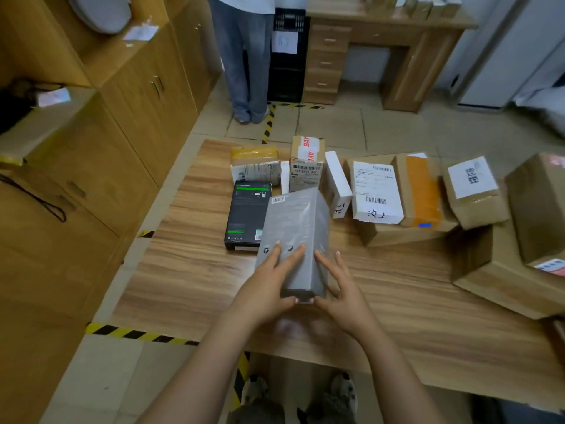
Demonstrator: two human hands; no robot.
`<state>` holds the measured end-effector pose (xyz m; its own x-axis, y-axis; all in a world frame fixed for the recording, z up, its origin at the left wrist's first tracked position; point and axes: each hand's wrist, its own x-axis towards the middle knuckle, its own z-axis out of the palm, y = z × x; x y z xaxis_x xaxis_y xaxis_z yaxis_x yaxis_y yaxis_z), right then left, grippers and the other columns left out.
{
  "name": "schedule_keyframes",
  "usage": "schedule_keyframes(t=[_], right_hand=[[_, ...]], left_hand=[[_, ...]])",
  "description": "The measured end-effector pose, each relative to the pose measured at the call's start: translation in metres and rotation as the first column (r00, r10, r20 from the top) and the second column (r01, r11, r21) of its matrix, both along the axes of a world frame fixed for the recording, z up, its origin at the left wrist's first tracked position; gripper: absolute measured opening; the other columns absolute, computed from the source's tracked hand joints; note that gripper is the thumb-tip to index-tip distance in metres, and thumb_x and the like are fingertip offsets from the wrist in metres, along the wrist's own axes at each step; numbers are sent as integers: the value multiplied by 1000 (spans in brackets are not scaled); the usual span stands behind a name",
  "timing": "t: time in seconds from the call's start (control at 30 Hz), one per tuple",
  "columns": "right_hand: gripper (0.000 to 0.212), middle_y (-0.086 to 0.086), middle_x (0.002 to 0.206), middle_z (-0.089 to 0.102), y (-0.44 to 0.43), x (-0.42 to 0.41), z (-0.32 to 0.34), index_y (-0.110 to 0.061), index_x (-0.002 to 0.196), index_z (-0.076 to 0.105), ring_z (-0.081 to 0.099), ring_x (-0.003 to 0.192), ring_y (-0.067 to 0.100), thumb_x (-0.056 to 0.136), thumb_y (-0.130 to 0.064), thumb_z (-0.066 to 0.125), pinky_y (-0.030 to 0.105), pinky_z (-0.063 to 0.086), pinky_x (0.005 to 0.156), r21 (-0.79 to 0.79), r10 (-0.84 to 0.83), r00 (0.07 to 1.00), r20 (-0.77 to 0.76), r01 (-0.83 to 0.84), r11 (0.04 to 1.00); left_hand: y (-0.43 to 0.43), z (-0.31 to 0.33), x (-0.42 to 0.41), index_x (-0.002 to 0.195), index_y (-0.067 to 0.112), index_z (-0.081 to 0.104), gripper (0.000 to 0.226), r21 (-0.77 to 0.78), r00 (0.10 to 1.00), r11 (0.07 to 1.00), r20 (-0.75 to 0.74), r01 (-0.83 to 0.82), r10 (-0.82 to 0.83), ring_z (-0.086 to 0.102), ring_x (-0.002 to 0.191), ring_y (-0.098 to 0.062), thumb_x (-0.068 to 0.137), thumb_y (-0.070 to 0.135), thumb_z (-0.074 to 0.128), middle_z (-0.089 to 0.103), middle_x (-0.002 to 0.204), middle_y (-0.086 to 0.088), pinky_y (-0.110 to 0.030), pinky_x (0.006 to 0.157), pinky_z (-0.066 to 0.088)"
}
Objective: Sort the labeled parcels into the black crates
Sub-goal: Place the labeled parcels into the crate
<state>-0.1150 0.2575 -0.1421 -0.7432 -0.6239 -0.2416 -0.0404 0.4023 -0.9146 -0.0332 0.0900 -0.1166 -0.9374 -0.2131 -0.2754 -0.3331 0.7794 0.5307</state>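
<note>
A long grey parcel (295,231) is held over the wooden table (189,270), its far end tilted up. My left hand (269,286) grips its near left side, fingers spread on the top face and thumb under the near end. My right hand (339,286) presses against its right side with straight fingers. Behind it lie several labeled parcels: a black box (247,214), a taped carton (305,166), a white box (336,182), and a flat carton with a white label (374,194). A stack of black crates (287,56) with a paper label stands at the far wall.
More cartons (474,188) pile up on the table's right side. A person in jeans (244,56) stands beside the crates. Wooden cabinets (137,96) line the left, a desk (382,41) stands at the back. Yellow-black tape (137,334) marks the floor.
</note>
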Motion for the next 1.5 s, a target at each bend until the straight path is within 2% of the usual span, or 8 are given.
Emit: schedule_keyframes(t=[0.13,0.3,0.43,0.7,0.87,1.0,1.3,1.5], right_hand=[[88,-11,160,11,-10,14,1,-54,134,40,26,143,13,81,10,66,27,41,107,-55,-66,997,29,67,996],[93,-10,150,33,-18,21,-5,-35,148,28,33,138,7,78,13,67,12,40,98,-94,-169,982,87,177,980],[83,-12,153,23,-15,23,-13,-33,142,40,33,138,12,78,10,70,18,41,100,-34,-220,972,84,223,974],[82,1,140,44,-16,24,-9,-47,132,45,54,119,17,77,7,72,36,54,94,-48,-239,970,55,241,969],[81,-10,125,44,-3,8,12,-37,138,46,54,107,8,73,-1,79,18,52,81,11,-208,970,-126,211,978],[81,-11,129,53,-1,4,6,-36,138,46,52,115,4,70,-11,84,13,45,86,-4,-188,981,-55,188,982],[90,-6,143,42,-5,0,-21,-31,147,37,47,123,11,71,-20,84,26,53,91,133,-47,997,67,38,990],[87,-6,136,45,-17,-2,-31,-35,145,35,55,115,14,74,-17,82,31,56,89,107,-46,993,106,35,994]], left_hand=[[-5,2,5,148,54,0,89,-23,997,997,-27,74,-75,14,148,-19,91,27,63,2,163,5,-37,113,30],[-11,-4,5,151,46,3,85,-74,992,990,-33,122,-125,11,149,-18,93,23,60,3,163,8,-36,114,28],[-17,-5,7,153,39,7,81,-70,991,989,-30,128,-130,8,149,-14,94,22,59,1,163,10,-32,116,22],[-15,-2,10,147,55,-4,87,13,996,997,-43,77,-77,24,145,-22,94,20,57,-1,163,4,-35,110,34],[-1,-19,15,145,57,7,84,195,996,980,-85,46,-30,36,137,-14,92,24,63,12,161,7,-32,107,42],[1,-22,19,148,50,16,80,212,994,977,-94,-37,58,29,141,-13,90,24,65,12,161,8,-28,108,35],[-20,-16,27,148,36,27,74,29,970,972,-61,-232,234,25,144,-21,85,47,66,8,162,5,-42,111,34],[-22,-19,23,153,32,16,96,200,956,948,-106,-249,273,27,144,-13,77,69,61,23,158,10,-42,112,36]])
